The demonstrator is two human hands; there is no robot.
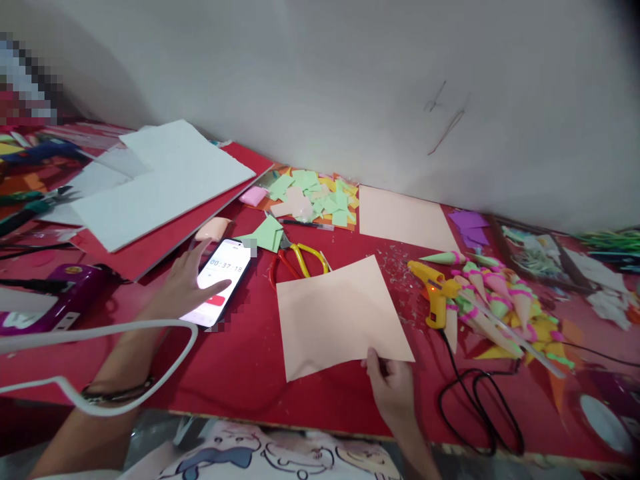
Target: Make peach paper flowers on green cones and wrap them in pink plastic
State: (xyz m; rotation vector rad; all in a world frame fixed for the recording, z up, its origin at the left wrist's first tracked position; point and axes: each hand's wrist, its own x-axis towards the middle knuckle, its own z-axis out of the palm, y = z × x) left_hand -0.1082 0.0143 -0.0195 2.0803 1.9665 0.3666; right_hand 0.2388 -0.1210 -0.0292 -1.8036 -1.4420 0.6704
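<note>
My left hand reaches over the lit phone, which shows a running-time display; its fingers are spread and it grips nothing. Between thumb and fingers of my right hand is the near edge of a peach paper sheet. Part of that sheet covers the handles of the red-and-yellow scissors. Beside the scissors lie folded green paper pieces. A small peach pad of paper sits just beyond my left fingertips.
A yellow glue gun with a looped black cord lies right, against a heap of paper cones. Green paper squares and another peach sheet lie along the wall. White boards are stacked left. A white cable loop crosses my left forearm.
</note>
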